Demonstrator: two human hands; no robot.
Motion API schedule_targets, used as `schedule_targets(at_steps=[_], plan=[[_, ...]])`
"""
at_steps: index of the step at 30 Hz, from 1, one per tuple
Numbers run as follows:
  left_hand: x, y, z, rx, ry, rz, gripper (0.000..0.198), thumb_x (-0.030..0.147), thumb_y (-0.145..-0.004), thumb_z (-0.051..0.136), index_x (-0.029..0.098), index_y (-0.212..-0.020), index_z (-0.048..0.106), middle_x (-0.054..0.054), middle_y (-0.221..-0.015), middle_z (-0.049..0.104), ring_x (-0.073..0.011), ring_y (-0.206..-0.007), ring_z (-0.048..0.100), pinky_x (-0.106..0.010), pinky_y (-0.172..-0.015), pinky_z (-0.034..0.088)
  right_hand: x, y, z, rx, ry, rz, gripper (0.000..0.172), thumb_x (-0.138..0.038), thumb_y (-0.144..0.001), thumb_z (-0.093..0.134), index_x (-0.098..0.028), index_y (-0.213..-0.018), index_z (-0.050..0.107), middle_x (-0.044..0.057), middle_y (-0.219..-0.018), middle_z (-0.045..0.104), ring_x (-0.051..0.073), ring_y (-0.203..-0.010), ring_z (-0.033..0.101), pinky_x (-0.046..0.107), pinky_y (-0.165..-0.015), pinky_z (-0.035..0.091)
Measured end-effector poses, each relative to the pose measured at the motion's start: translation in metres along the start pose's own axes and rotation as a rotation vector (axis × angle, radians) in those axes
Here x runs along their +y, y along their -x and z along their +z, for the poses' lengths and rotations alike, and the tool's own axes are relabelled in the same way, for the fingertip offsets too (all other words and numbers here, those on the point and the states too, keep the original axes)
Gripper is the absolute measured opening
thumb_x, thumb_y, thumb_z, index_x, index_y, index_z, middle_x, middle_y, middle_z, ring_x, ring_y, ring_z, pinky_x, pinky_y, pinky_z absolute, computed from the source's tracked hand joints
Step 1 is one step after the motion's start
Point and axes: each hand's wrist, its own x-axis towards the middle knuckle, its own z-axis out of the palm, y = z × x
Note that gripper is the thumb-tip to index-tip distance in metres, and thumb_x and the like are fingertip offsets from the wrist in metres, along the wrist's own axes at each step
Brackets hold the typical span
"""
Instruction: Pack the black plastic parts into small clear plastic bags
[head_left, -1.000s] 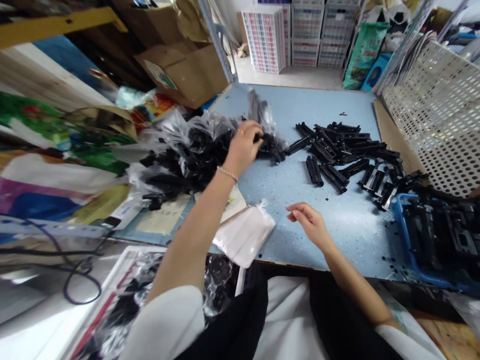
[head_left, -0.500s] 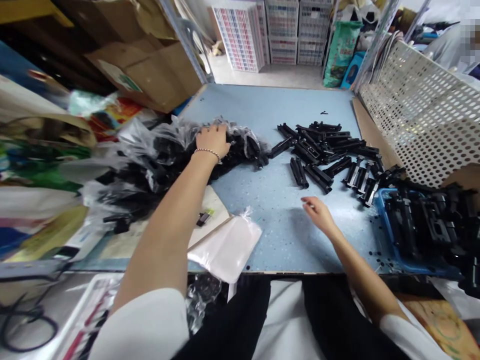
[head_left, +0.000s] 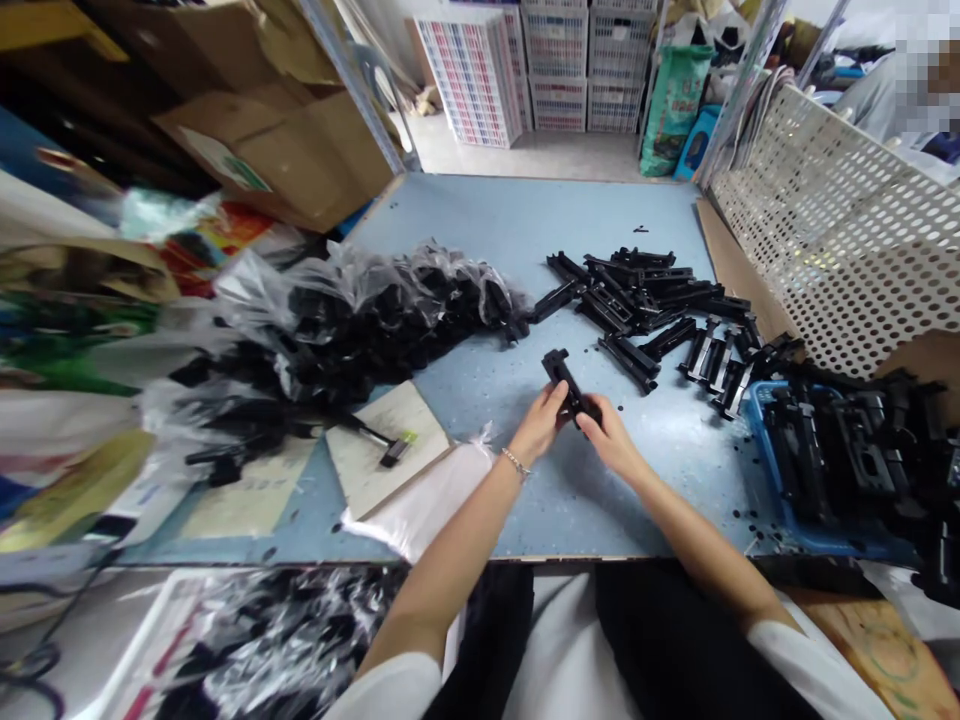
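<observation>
A long black plastic part [head_left: 568,384] is held between both hands above the middle of the blue table. My left hand [head_left: 541,422] grips it from the left side, thumb along its face. On its lower right end, my right hand [head_left: 609,436] has its fingers closed. Just beyond lies a loose pile of similar black parts [head_left: 637,295]. To the left is a long heap of black parts wrapped in clear plastic bags [head_left: 390,310]. A stack of clear bags [head_left: 420,505] lies near my left forearm, partly under a pale board [head_left: 367,470].
A blue basket [head_left: 784,490] full of black parts stands at the right table edge. Behind it leans a white perforated panel [head_left: 832,220]. A small hammer-like tool [head_left: 390,452] rests on the board. Below the left edge is a bin of bagged parts [head_left: 285,640].
My left hand has come from the bagged heap to the table's middle. One black part from the near side of the loose pile is now in my hands.
</observation>
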Motion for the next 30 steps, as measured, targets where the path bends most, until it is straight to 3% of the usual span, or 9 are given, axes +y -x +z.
schedule_targets(at_steps=[3,5,9,13,15,19,23,27,30], plan=[[-0.006,0.036,0.023,-0.026,0.117,-0.086,0.071,0.081,-0.079,0.058,0.011,-0.091,0.068,-0.011,-0.085,0.073,-0.0217,-0.080,0.071,-0.030,-0.069,0.056,-0.016,0.032,-0.026,0.156,0.079,-0.132,0.041,-0.057,-0.099,0.045,-0.023,-0.118,0.059,0.011,-0.113,0.058,0.026,-0.109,0.054,0.043,-0.098,0.046],[-0.002,0.060,0.034,-0.090,0.169,-0.170,0.066,0.076,-0.080,0.063,0.011,-0.094,0.068,-0.010,-0.083,0.073,-0.0187,-0.070,0.069,-0.027,-0.061,0.053,-0.029,0.031,-0.048,0.239,0.193,-0.175,0.043,-0.061,-0.100,0.039,-0.023,-0.106,0.060,0.011,-0.105,0.057,0.027,-0.103,0.053,0.046,-0.097,0.044],[0.000,0.091,0.048,-0.212,0.157,-0.229,0.059,0.068,-0.083,0.066,0.016,-0.110,0.063,-0.009,-0.094,0.073,-0.0190,-0.075,0.070,-0.029,-0.066,0.055,-0.047,0.012,-0.069,0.127,0.312,-0.133,0.043,-0.063,-0.098,0.044,-0.024,-0.084,0.056,0.007,-0.087,0.056,0.024,-0.090,0.051,0.042,-0.090,0.044],[-0.011,0.092,0.050,-0.066,-0.089,0.046,0.055,0.063,-0.085,0.066,0.020,-0.119,0.062,-0.009,-0.116,0.070,-0.0233,-0.106,0.066,-0.033,-0.089,0.054,-0.054,0.013,-0.060,0.003,-0.101,0.111,0.052,-0.071,-0.096,0.041,-0.025,-0.072,0.047,-0.001,-0.067,0.045,0.017,-0.066,0.045,0.031,-0.066,0.042],[-0.013,0.088,0.048,-0.027,-0.127,0.090,0.054,0.062,-0.086,0.064,0.021,-0.121,0.062,-0.008,-0.115,0.070,-0.0225,-0.105,0.065,-0.033,-0.089,0.053,-0.057,0.024,-0.056,-0.060,-0.237,0.189,0.056,-0.074,-0.096,0.037,-0.024,-0.072,0.048,-0.002,-0.065,0.044,0.015,-0.060,0.043,0.030,-0.061,0.039],[-0.005,0.087,0.046,-0.057,-0.026,-0.051,0.056,0.068,-0.091,0.053,0.016,-0.105,0.067,-0.008,-0.094,0.070,-0.0192,-0.082,0.065,-0.030,-0.075,0.054,-0.062,0.061,-0.056,-0.171,0.065,-0.050,0.049,-0.070,-0.090,0.054,-0.024,-0.074,0.059,0.004,-0.076,0.057,0.020,-0.075,0.051,0.037,-0.076,0.043],[-0.010,0.087,0.047,-0.089,-0.049,-0.044,0.056,0.064,-0.088,0.061,0.016,-0.116,0.063,-0.009,-0.107,0.070,-0.0219,-0.098,0.066,-0.033,-0.089,0.053,-0.058,0.082,-0.050,-0.236,0.324,-0.242,0.046,-0.062,-0.092,0.056,-0.026,-0.064,0.057,0.005,-0.070,0.056,0.022,-0.073,0.049,0.040,-0.078,0.041],[-0.039,0.085,0.039,0.048,-0.214,0.077,0.061,0.051,-0.092,0.061,0.021,-0.142,0.045,-0.012,-0.130,0.063,-0.0248,-0.120,0.062,-0.038,-0.102,0.049,-0.041,0.043,-0.050,-0.279,0.453,-0.246,0.047,-0.056,-0.100,0.045,-0.024,-0.074,0.065,0.008,-0.076,0.062,0.024,-0.078,0.053,0.039,-0.078,0.042],[-0.060,0.093,0.036,-0.016,-0.439,0.050,0.053,0.040,-0.097,0.053,0.018,-0.144,0.047,-0.016,-0.133,0.063,-0.0289,-0.121,0.062,-0.047,-0.105,0.048,-0.019,-0.017,-0.065,-0.038,0.714,-0.125,0.041,-0.044,-0.105,0.038,-0.018,-0.101,0.070,0.016,-0.104,0.067,0.029,-0.099,0.054,0.043,-0.090,0.041]])
